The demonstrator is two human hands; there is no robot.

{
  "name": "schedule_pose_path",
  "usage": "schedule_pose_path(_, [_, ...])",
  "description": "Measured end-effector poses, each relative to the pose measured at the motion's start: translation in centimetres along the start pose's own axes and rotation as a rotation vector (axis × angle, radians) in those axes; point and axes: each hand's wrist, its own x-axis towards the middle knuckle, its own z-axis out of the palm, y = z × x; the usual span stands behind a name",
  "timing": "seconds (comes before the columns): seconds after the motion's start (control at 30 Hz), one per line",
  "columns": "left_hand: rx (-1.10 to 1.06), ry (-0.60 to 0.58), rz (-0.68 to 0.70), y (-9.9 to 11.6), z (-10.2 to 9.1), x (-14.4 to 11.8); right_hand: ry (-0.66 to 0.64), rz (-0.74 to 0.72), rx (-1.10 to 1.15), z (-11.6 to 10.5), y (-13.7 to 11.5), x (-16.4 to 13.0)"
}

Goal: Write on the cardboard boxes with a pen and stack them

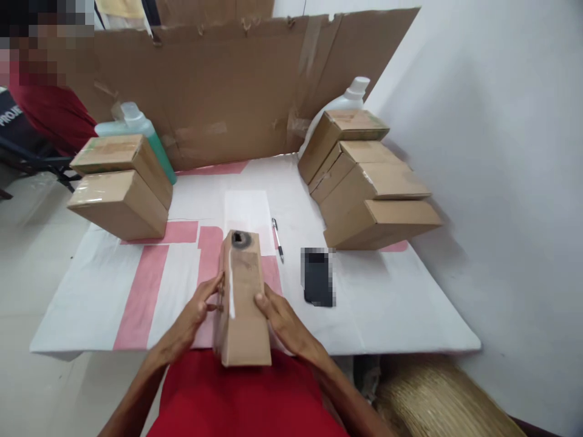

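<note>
I hold a long brown cardboard box [243, 303] at the lower middle of the frame, over the near edge of the table [410, 309]. My left hand [194, 315] presses its left side with fingers curled against the cardboard, and my right hand [280, 318] clamps the right side, so the box sits squeezed between both palms. Its top face is plain brown with a pale whitish streak along the left edge and a dark round mark at the far end. A pen [277, 239] and a dark phone [317, 277] lie just right of it.
</note>
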Motion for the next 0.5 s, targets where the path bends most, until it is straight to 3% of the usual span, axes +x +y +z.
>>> schedule_pose_path(0.07, [0.073,-0.025,0.054,3.3,-2.0,-0.4,0.034,0.057,0.223,0.4,-1.3,1.2])
schedule_pose_path(0.13, [0.169,0.031,0.128,6.4,-3.1,-0.8,0.055,0.14,0.487,1.2,-2.3,1.9])
schedule_pose_path(0.23, [0.281,0.178,0.272,8.7,-3.0,-0.8,0.059,0.186,0.767,2.7,-3.1,2.4])
schedule_pose_path(0.3, [0.356,0.295,0.327,8.4,-2.3,0.0,0.045,0.222,0.861,3.6,-3.1,2.7])
schedule_pose_path(0.37, [0.412,0.399,0.295,7.0,-1.7,1.1,0.012,0.344,0.885,4.1,-2.6,3.2])
schedule_pose_path(0.5, [0.381,0.525,0.162,4.0,-1.8,3.1,-0.012,0.565,0.667,3.3,-0.7,4.5])
